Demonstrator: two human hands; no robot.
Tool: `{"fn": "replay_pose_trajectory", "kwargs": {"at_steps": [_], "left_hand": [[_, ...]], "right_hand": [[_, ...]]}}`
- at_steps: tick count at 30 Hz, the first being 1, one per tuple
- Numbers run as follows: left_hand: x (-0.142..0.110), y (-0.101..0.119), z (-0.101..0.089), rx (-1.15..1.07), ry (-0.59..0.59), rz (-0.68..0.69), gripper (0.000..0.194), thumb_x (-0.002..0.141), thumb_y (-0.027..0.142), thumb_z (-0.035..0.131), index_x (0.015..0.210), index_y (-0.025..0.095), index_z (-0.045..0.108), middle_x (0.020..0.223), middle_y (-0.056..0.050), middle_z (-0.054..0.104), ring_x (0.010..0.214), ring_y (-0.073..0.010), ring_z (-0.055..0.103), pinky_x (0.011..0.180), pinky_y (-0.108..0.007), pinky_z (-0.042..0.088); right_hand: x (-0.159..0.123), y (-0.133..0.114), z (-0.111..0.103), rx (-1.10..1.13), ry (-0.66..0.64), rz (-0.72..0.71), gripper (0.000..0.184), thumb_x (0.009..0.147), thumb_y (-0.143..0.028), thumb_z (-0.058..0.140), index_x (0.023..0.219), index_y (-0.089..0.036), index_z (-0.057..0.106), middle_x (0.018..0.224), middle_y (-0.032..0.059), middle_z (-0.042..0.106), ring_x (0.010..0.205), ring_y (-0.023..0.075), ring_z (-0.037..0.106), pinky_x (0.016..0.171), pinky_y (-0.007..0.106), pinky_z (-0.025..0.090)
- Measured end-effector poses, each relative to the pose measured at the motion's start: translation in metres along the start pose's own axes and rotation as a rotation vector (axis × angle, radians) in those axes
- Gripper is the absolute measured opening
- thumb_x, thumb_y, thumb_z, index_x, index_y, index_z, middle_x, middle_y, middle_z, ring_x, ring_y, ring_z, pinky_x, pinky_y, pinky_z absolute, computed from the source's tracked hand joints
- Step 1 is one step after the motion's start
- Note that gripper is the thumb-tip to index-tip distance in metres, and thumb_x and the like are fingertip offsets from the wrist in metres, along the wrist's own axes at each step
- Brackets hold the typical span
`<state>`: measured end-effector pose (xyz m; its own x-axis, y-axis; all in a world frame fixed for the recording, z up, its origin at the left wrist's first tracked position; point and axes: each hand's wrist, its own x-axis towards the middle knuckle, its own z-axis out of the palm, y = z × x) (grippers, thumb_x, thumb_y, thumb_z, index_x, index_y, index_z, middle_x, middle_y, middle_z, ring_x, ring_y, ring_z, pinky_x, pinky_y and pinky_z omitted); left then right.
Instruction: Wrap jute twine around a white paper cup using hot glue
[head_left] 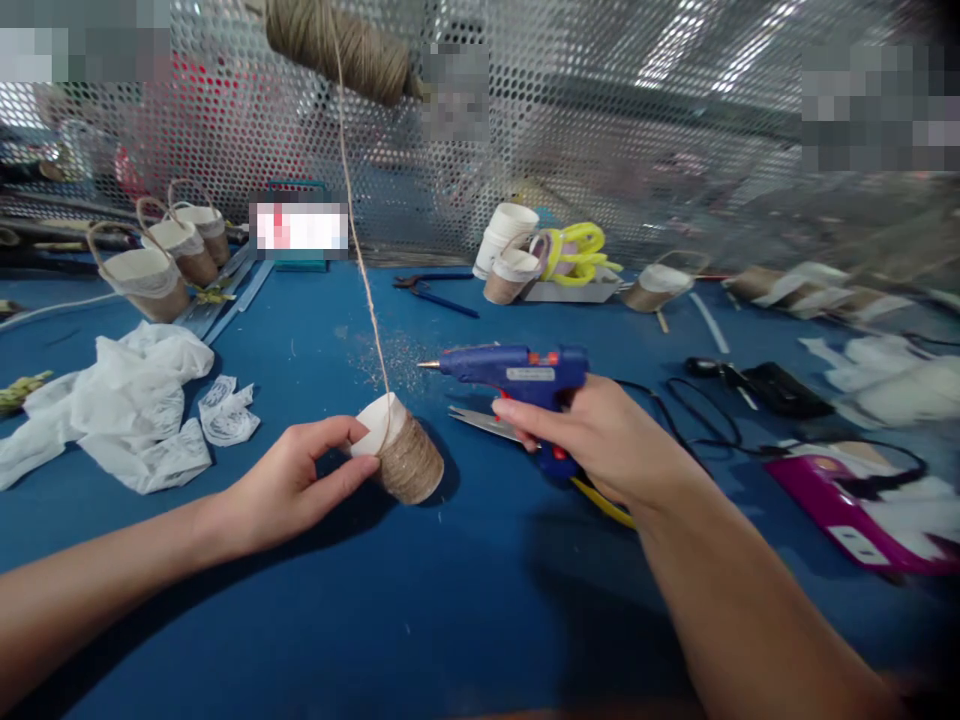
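My left hand (311,480) pinches the rim of a white paper cup (409,460), tilted on its side, its outside wrapped in brown twine. From the cup a taut strand of twine (360,250) runs up to a large twine spool (337,50) at the top. My right hand (600,440) grips a blue hot glue gun (487,365), its metal nozzle pointing left, above and to the right of the cup. Beneath the glue gun lies a pair of scissors (480,420) with yellow handles, partly hidden by my right hand.
White lace (142,390) lies at left, below several twine-wrapped cups with handles (150,285). Pliers (435,290), stacked white cups (506,235) and a yellow ribbon bundle (574,250) stand at the back. A magenta power strip (832,510) and black cables (697,420) are at right. Perforated metal mesh (600,130) closes off the back.
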<state>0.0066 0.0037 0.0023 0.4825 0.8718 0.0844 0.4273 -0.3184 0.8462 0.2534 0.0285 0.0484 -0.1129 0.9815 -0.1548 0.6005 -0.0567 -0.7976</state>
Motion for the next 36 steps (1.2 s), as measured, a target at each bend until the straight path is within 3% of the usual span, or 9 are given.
{"fn": "replay_pose_trajectory", "kwargs": {"at_steps": [4, 11, 15, 19, 22, 24, 26, 33, 36], "left_hand": [[-0.001, 0.001, 0.001, 0.027, 0.033, 0.013, 0.019, 0.084, 0.028, 0.045, 0.074, 0.014, 0.053, 0.067, 0.001, 0.056, 0.062, -0.011, 0.049, 0.059, -0.021, 0.041], [-0.003, -0.002, 0.004, 0.068, 0.063, 0.046, 0.018, 0.084, 0.027, 0.045, 0.078, 0.014, 0.054, 0.069, 0.001, 0.057, 0.063, -0.0113, 0.05, 0.06, -0.021, 0.041], [-0.003, 0.0, 0.005, 0.067, 0.074, 0.05, 0.016, 0.084, 0.026, 0.045, 0.079, 0.014, 0.054, 0.07, 0.0, 0.055, 0.063, -0.0115, 0.048, 0.061, -0.022, 0.04], [-0.003, 0.001, 0.005, 0.056, 0.069, 0.041, 0.017, 0.084, 0.027, 0.044, 0.078, 0.014, 0.053, 0.07, 0.0, 0.054, 0.064, -0.0118, 0.047, 0.062, -0.023, 0.039], [-0.003, 0.0, 0.005, 0.06, 0.069, 0.029, 0.018, 0.084, 0.028, 0.044, 0.077, 0.014, 0.053, 0.069, 0.001, 0.053, 0.063, -0.012, 0.046, 0.062, -0.023, 0.039], [-0.003, 0.0, 0.005, 0.054, 0.068, 0.021, 0.019, 0.084, 0.029, 0.044, 0.078, 0.014, 0.053, 0.068, 0.001, 0.053, 0.063, -0.0121, 0.046, 0.062, -0.023, 0.039], [-0.003, -0.001, 0.004, 0.032, 0.063, 0.006, 0.019, 0.084, 0.029, 0.044, 0.079, 0.014, 0.054, 0.069, 0.0, 0.054, 0.063, -0.0121, 0.047, 0.062, -0.023, 0.04], [-0.002, -0.002, 0.003, -0.072, 0.066, -0.063, 0.024, 0.084, 0.034, 0.046, 0.081, 0.013, 0.057, 0.072, -0.001, 0.058, 0.065, -0.0133, 0.05, 0.062, -0.024, 0.041], [-0.004, -0.001, 0.004, -0.095, 0.051, -0.057, 0.023, 0.084, 0.034, 0.046, 0.082, 0.013, 0.057, 0.074, -0.002, 0.059, 0.067, -0.0138, 0.051, 0.064, -0.024, 0.042]], "right_hand": [[0.028, 0.009, 0.001, -0.074, 0.185, 0.05, 0.025, 0.073, -0.041, 0.06, 0.071, -0.016, 0.056, 0.063, 0.0007, 0.059, 0.05, 0.0089, 0.049, 0.047, 0.021, 0.039], [0.076, 0.014, 0.019, -0.145, 0.119, 0.066, 0.029, 0.076, -0.04, 0.057, 0.059, -0.017, 0.052, 0.046, -0.0001, 0.052, 0.041, 0.0105, 0.049, 0.044, 0.024, 0.038], [0.088, 0.011, 0.023, -0.262, 0.22, 0.035, 0.029, 0.07, -0.033, 0.065, 0.05, -0.018, 0.049, 0.053, 0.0056, 0.055, 0.063, 0.0198, 0.058, 0.054, 0.027, 0.039], [0.078, -0.011, 0.033, -0.256, 0.195, -0.091, 0.023, 0.076, -0.036, 0.058, 0.064, -0.016, 0.06, 0.076, 0.0088, 0.062, 0.08, 0.0198, 0.056, 0.064, 0.027, 0.041], [0.063, -0.036, 0.046, -0.119, -0.051, -0.196, 0.041, 0.085, -0.049, 0.038, 0.08, -0.019, 0.066, 0.081, 0.0034, 0.064, 0.062, 0.0103, 0.052, 0.056, 0.023, 0.041], [0.054, -0.049, 0.051, 0.151, -0.297, -0.269, 0.03, 0.083, -0.041, 0.048, 0.081, -0.016, 0.064, 0.081, 0.0024, 0.063, 0.054, 0.0063, 0.045, 0.049, 0.021, 0.037], [0.048, -0.055, 0.053, 0.345, -0.374, -0.294, 0.017, 0.078, -0.03, 0.057, 0.073, -0.014, 0.06, 0.073, 0.0001, 0.06, 0.05, 0.0042, 0.042, 0.046, 0.019, 0.035], [0.016, -0.043, 0.038, 0.44, -0.251, -0.276, 0.009, 0.073, -0.02, 0.065, 0.073, -0.014, 0.057, 0.061, -0.0028, 0.059, 0.053, 0.0065, 0.054, 0.049, 0.02, 0.045], [-0.005, -0.038, 0.036, 0.448, -0.27, -0.256, 0.01, 0.073, -0.02, 0.065, 0.071, -0.015, 0.057, 0.056, -0.0033, 0.06, 0.05, 0.0059, 0.055, 0.048, 0.018, 0.045]]}}
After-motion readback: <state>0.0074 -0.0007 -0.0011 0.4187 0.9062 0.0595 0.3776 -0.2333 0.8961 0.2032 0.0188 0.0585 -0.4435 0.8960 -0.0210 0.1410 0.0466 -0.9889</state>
